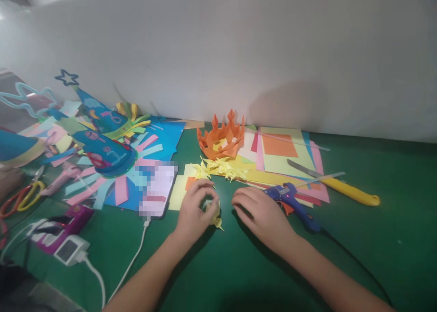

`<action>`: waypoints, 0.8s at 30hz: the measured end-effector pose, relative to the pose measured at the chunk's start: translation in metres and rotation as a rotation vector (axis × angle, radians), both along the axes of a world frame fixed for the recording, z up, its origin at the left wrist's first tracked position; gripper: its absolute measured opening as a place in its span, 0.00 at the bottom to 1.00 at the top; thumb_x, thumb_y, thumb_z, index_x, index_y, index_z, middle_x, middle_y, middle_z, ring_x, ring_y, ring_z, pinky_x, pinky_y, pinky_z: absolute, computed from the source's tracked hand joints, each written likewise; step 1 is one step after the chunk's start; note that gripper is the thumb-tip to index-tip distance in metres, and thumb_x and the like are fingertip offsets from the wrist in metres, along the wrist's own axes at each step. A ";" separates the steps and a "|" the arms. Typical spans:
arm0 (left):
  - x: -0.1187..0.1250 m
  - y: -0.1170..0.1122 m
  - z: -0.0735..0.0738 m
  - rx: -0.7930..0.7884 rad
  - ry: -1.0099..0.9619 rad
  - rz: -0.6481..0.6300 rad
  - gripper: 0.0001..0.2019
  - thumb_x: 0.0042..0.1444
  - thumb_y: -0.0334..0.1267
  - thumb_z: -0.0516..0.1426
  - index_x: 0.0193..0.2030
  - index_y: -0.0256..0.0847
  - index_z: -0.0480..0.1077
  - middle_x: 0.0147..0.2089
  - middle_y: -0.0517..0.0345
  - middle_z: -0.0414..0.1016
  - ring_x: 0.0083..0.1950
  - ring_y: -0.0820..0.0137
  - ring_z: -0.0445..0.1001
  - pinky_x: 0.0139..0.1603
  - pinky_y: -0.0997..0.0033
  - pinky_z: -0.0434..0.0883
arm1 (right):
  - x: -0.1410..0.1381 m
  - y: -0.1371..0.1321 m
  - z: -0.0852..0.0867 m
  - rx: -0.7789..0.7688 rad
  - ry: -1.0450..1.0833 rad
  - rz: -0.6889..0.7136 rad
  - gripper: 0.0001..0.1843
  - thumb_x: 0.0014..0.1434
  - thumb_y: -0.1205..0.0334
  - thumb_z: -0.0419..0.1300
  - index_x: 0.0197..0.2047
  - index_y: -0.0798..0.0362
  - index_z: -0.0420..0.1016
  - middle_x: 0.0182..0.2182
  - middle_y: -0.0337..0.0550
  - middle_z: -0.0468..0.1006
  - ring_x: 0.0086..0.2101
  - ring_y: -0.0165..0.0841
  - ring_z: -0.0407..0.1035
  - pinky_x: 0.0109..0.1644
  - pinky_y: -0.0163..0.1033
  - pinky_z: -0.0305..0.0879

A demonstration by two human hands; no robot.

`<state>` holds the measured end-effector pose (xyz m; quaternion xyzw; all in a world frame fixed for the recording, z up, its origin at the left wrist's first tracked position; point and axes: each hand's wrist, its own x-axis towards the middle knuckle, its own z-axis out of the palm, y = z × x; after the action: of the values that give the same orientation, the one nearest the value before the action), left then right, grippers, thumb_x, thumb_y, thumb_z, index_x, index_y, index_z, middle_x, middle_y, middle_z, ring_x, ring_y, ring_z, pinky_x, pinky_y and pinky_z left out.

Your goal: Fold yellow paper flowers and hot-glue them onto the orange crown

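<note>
Power strip: a magenta power strip (pixel 73 223) stands at the left, plugs fitted.
Left hand: the left hand (pixel 196 207) curls thumb and forefinger into a near-closed ring at a pale yellow folded piece (pixel 217 221); firm grip or mere contact, cannot be told.
Folded piece: just above or on the green tabletop (pixel 385 253), between the hands, nearer the left, partly hidden by its fingers.
Right hand: the right hand (pixel 264 214) lies palm down, fingers bent and close together, thumb slightly apart (its underside is hidden, so any hold cannot be told).
Glue gun: a blue glue gun (pixel 300 209), red light showing, just beside the right hand.
Knife: a yellow-handled knife (pixel 351 190) lies further right.
Yellow row: several yellow folded pieces (pixel 225 167) beyond the hands.
Crown: an orange paper crown (pixel 220 141) behind that row.
</note>
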<state>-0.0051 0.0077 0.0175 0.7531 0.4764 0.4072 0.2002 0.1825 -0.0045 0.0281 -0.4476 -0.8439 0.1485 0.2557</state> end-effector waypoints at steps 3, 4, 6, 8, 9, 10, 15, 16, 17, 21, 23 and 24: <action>-0.014 0.005 0.017 0.026 0.021 0.167 0.04 0.56 0.33 0.54 0.32 0.39 0.69 0.38 0.53 0.70 0.42 0.69 0.71 0.43 0.69 0.68 | 0.001 0.000 0.003 -0.052 0.046 -0.035 0.08 0.63 0.67 0.50 0.36 0.52 0.70 0.35 0.44 0.75 0.37 0.36 0.67 0.42 0.41 0.63; -0.019 0.004 0.024 0.018 0.053 0.187 0.06 0.57 0.33 0.53 0.30 0.39 0.69 0.36 0.55 0.71 0.40 0.69 0.71 0.42 0.69 0.68 | 0.000 -0.002 0.004 -0.083 0.045 -0.035 0.08 0.63 0.66 0.50 0.35 0.52 0.70 0.34 0.44 0.75 0.36 0.36 0.68 0.41 0.41 0.63; -0.029 -0.001 0.037 0.046 0.127 0.215 0.07 0.57 0.34 0.54 0.29 0.40 0.69 0.34 0.56 0.71 0.39 0.70 0.71 0.42 0.69 0.67 | -0.002 -0.006 0.005 -0.149 0.027 -0.016 0.09 0.63 0.63 0.51 0.33 0.52 0.70 0.31 0.42 0.75 0.34 0.35 0.68 0.38 0.40 0.63; -0.036 -0.012 0.043 0.079 0.171 0.248 0.06 0.55 0.35 0.55 0.28 0.40 0.69 0.34 0.57 0.71 0.38 0.70 0.70 0.42 0.69 0.67 | -0.006 -0.012 0.004 -0.203 0.012 0.013 0.09 0.63 0.62 0.52 0.31 0.52 0.69 0.29 0.41 0.75 0.32 0.35 0.69 0.36 0.40 0.62; -0.038 -0.018 0.043 0.067 0.184 0.268 0.05 0.55 0.35 0.56 0.28 0.40 0.69 0.35 0.57 0.71 0.38 0.70 0.70 0.42 0.69 0.66 | -0.008 -0.016 0.003 -0.229 0.009 0.027 0.09 0.62 0.62 0.53 0.31 0.52 0.69 0.29 0.40 0.75 0.32 0.35 0.69 0.36 0.39 0.62; -0.039 -0.024 0.040 0.031 0.185 0.287 0.04 0.54 0.35 0.56 0.29 0.41 0.68 0.36 0.57 0.71 0.38 0.69 0.70 0.41 0.69 0.67 | -0.010 -0.019 0.002 -0.253 0.005 0.040 0.08 0.62 0.63 0.53 0.31 0.52 0.69 0.29 0.40 0.75 0.32 0.34 0.69 0.36 0.39 0.62; -0.024 -0.042 0.010 -0.270 0.250 0.215 0.05 0.55 0.35 0.54 0.39 0.41 0.67 0.37 0.56 0.71 0.39 0.67 0.69 0.40 0.67 0.67 | -0.018 -0.035 -0.005 -0.318 -0.024 0.061 0.07 0.60 0.70 0.53 0.32 0.51 0.68 0.30 0.39 0.75 0.33 0.34 0.69 0.36 0.38 0.63; -0.019 -0.042 0.004 -0.297 0.294 0.221 0.05 0.56 0.37 0.53 0.37 0.41 0.67 0.36 0.55 0.70 0.39 0.65 0.69 0.41 0.65 0.67 | -0.019 -0.037 -0.006 -0.316 -0.014 0.056 0.07 0.60 0.70 0.53 0.32 0.51 0.68 0.30 0.39 0.75 0.33 0.34 0.69 0.37 0.39 0.63; -0.014 -0.042 0.000 -0.302 0.334 0.243 0.06 0.56 0.39 0.53 0.35 0.41 0.68 0.36 0.54 0.70 0.39 0.64 0.69 0.41 0.64 0.66 | -0.020 -0.039 -0.007 -0.312 -0.001 0.050 0.07 0.60 0.70 0.52 0.33 0.51 0.68 0.31 0.40 0.75 0.34 0.35 0.69 0.38 0.39 0.63; -0.003 -0.035 -0.009 -0.292 0.409 0.278 0.08 0.57 0.42 0.52 0.32 0.40 0.67 0.33 0.54 0.68 0.37 0.64 0.68 0.39 0.64 0.65 | -0.022 -0.045 -0.008 -0.298 0.043 0.002 0.07 0.60 0.70 0.50 0.34 0.50 0.66 0.34 0.42 0.74 0.36 0.36 0.68 0.40 0.41 0.64; -0.001 -0.033 -0.010 -0.292 0.396 0.272 0.06 0.56 0.39 0.51 0.32 0.40 0.65 0.33 0.55 0.67 0.36 0.65 0.68 0.38 0.65 0.65 | -0.025 -0.046 -0.011 -0.298 0.064 -0.066 0.05 0.58 0.70 0.51 0.33 0.51 0.63 0.36 0.44 0.73 0.38 0.37 0.67 0.40 0.42 0.64; 0.000 -0.033 -0.010 -0.298 0.386 0.266 0.05 0.56 0.37 0.51 0.31 0.40 0.65 0.32 0.55 0.67 0.36 0.66 0.67 0.37 0.66 0.65 | -0.027 -0.046 -0.013 -0.298 0.074 -0.102 0.05 0.57 0.70 0.52 0.33 0.51 0.61 0.37 0.46 0.72 0.39 0.38 0.66 0.40 0.43 0.64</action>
<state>-0.0054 -0.0255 0.0079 0.7097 0.6552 0.2044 0.1588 0.1559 -0.0510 0.0147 -0.5169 -0.7788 0.2754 0.2247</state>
